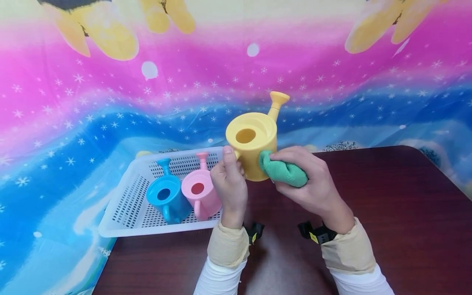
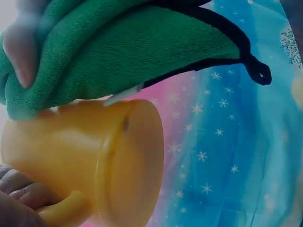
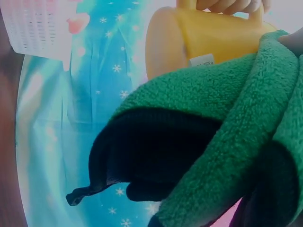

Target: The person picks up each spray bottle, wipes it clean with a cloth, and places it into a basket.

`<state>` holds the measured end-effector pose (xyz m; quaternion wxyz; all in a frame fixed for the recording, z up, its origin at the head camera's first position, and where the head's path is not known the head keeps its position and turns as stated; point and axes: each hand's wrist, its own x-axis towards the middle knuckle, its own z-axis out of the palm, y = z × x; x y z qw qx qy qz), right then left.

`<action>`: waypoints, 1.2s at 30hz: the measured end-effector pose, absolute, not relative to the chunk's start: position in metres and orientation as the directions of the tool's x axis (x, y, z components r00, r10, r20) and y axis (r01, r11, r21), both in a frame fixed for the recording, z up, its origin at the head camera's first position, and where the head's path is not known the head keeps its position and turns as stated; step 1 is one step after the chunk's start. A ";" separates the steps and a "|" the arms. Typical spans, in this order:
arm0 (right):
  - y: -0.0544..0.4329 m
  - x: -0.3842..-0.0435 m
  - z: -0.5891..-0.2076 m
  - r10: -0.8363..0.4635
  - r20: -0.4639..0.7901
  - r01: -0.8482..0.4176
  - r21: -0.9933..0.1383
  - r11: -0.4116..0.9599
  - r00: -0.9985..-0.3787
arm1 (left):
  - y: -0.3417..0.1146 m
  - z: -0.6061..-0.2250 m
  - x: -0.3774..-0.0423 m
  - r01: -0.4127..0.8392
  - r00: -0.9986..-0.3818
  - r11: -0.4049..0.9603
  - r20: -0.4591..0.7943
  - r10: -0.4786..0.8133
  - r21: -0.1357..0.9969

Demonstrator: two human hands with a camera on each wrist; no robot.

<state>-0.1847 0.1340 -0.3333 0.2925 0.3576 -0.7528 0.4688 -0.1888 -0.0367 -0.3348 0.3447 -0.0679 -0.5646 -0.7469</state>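
Note:
A yellow toy watering can is held up above the table, its spout pointing away and to the right. My left hand grips it by the handle, thumb on top. In the left wrist view, curled fingers wrap the handle. My right hand holds a bunched green cloth against the can's right side. The cloth has a dark edging and a small hanging loop. A white label shows on the can beside the cloth in the right wrist view.
A white perforated plastic basket stands on the left of the dark wooden table. Inside it are a blue watering can and a pink watering can. A patterned cloth backdrop hangs behind the table.

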 end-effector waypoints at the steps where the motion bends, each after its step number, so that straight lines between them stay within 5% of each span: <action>1: 0.134 -0.185 -0.334 -0.271 0.778 -0.816 -0.484 0.317 -0.567 | -0.037 -0.335 -0.189 0.591 -0.754 -0.131 0.488 -0.441 0.796; 12: 0.133 -0.193 -0.342 -0.356 0.761 -0.820 -0.385 0.424 -0.542 | -0.042 -0.330 -0.189 0.646 -0.724 -0.245 0.477 -0.498 0.723; 25: 0.132 -0.197 -0.345 -0.400 0.681 -0.770 -0.404 0.493 -0.613 | -0.047 -0.330 -0.189 0.686 -0.681 -0.207 0.517 -0.519 0.697; 36: 0.127 -0.195 -0.345 -0.409 0.679 -0.778 -0.411 0.476 -0.609 | -0.043 -0.331 -0.189 0.681 -0.677 -0.178 0.520 -0.521 0.710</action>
